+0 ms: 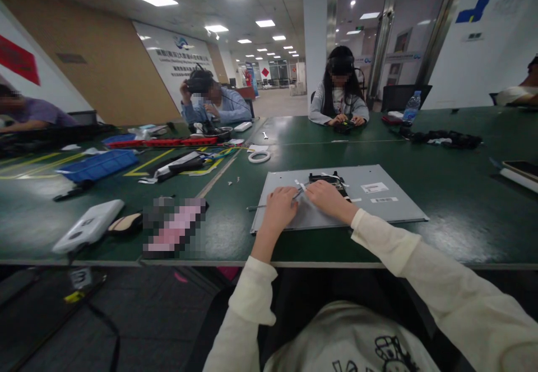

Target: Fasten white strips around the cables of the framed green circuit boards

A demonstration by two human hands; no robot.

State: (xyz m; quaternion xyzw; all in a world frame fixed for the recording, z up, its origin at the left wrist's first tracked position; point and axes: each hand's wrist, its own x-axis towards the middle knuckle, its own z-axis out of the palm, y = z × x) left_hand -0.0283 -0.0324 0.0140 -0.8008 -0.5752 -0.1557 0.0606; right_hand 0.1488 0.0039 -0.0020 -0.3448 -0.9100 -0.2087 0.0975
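A flat light-grey metal panel (395, 210) with white labels lies on the table in front of me. At its far side sits a black electronic part (327, 178), partly covered by my right hand. My left hand (281, 207) is closed over the panel's left half, fingers curled around a thin grey rod-like tool (257, 208) whose end sticks out to the left. My right hand (328, 197) is closed beside it, its fingertips pinching a small white strip (301, 186) near the black part. My fingers hide most of the contact.
A roll of white tape (259, 157) and a small wrench (265, 135) lie beyond the panel. To the left are a blurred pink item (179, 226), a white device (89, 225) and a blue tray (101, 164). A person (341, 94) sits opposite, near a water bottle (412, 107).
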